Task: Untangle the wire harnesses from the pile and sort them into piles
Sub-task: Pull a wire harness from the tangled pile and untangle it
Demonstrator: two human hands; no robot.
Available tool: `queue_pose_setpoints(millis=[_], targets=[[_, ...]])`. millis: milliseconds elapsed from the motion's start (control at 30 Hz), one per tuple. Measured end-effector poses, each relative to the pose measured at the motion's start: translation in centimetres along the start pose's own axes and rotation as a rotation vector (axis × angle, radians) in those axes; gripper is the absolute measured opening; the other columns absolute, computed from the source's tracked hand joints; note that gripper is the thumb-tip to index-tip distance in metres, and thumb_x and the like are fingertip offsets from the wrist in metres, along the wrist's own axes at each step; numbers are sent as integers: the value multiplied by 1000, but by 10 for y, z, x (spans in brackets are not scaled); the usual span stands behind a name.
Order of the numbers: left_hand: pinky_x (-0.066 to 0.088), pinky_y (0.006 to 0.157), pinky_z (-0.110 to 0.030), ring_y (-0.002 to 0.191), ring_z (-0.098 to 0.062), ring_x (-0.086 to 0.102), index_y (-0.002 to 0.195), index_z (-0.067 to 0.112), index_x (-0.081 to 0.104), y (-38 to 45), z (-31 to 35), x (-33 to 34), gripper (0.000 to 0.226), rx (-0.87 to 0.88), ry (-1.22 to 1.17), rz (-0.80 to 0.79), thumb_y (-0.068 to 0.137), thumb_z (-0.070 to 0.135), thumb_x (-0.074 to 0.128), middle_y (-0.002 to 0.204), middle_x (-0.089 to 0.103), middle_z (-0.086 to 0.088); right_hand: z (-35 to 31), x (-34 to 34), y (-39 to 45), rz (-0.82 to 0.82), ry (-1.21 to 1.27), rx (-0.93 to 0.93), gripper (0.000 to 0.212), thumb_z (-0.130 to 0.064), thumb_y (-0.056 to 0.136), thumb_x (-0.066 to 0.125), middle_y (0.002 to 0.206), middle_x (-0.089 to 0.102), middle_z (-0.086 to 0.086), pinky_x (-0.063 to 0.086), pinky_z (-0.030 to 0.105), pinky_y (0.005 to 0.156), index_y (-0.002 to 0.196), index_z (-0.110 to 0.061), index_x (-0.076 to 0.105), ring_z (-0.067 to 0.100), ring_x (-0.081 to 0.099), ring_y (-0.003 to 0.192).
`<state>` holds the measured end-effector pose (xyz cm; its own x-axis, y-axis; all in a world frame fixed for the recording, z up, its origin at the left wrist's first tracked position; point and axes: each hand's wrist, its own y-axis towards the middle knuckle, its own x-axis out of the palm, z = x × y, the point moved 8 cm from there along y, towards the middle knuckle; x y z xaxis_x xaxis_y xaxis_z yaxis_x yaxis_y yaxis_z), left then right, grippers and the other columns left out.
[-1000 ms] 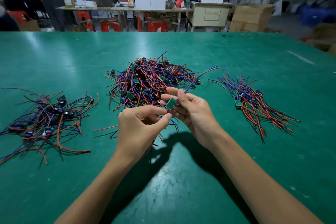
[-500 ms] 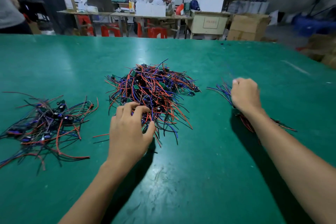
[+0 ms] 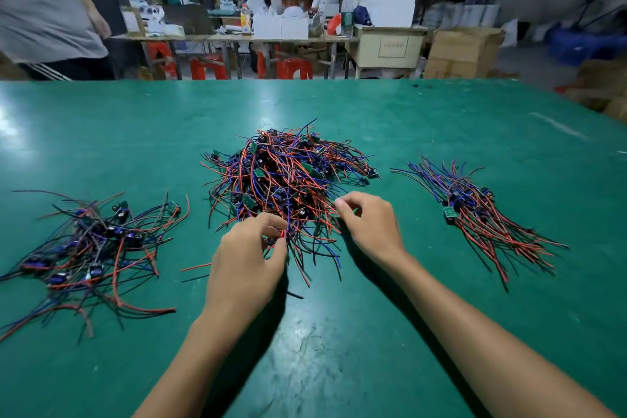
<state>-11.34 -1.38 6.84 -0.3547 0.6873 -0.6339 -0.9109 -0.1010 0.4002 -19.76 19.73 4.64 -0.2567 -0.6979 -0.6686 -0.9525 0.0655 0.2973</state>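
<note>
On the green tabletop [image 3: 339, 332], the left hand [image 3: 244, 268] pinches red and blue wires at the near edge of the central tangled harness pile [image 3: 285, 176], while the right hand [image 3: 369, 224], fingers curled on neighbouring strands, seems placed to hold the heap while one harness is teased free.

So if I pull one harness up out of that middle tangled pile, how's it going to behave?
Probably floppy: the thin red and blue wires in the middle pile bend and droop every way. Likely light, with only small green boards attached. It will probably snag and drag neighbours, since the strands cross heavily where the left hand pinches.
</note>
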Motion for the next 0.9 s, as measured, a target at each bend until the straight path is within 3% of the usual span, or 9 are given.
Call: queue_pose_setpoints(millis=[200,333,433,500,600,667,800,900], targets=[[47,82,-35,93,-15,57,97,29,72,0,10,-8,12,46,42,56,91,20,66,91,67,16,5,-6,-10,173,82,-15,19,-28,104,52,95,71,-1,46,39,83,97,-20,67,25,62,94],[47,85,-37,94,-15,57,95,28,73,-1,13,-6,11,41,35,56,92,19,66,92,67,15,4,-8,-6,190,111,-33,17,-25,104,53,104,62,-4,43,40,94,116,-19,63,24,57,106],[48,85,-38,94,-14,57,94,29,73,-2,12,-6,11,39,19,48,92,20,66,92,67,14,-22,-13,8,190,59,-177,25,-22,104,51,103,59,-6,44,35,87,126,-27,63,18,56,102],[48,83,-36,92,-13,57,93,30,73,0,12,-6,12,41,23,44,92,21,65,92,67,14,-36,-10,31,123,-64,-224,24,-28,104,51,106,61,-6,45,34,83,123,-32,63,18,58,103],[46,80,-34,88,-13,57,93,30,72,2,12,-8,12,58,38,63,92,21,65,91,67,15,-37,12,59,-143,-214,-111,29,-48,101,51,118,66,-2,49,40,91,123,-33,65,23,60,112],[46,79,-34,87,-13,57,92,30,72,1,13,-9,12,68,26,68,92,20,66,90,67,15,-33,20,63,-180,-197,-68,31,-52,98,56,116,68,-1,48,38,87,118,-31,68,24,62,109],[48,80,-37,89,-14,58,91,30,73,0,12,-10,13,52,2,74,91,19,66,90,67,14,-32,11,49,39,-47,-106,21,-46,97,61,105,71,-8,42,31,76,108,-29,70,17,62,98],[49,81,-39,89,-16,59,91,30,73,2,10,-12,14,42,-36,98,91,17,68,89,68,14,-30,-4,29,184,123,-157,16,-29,101,60,106,69,-1,48,36,84,111,-18,67,20,61,96]])
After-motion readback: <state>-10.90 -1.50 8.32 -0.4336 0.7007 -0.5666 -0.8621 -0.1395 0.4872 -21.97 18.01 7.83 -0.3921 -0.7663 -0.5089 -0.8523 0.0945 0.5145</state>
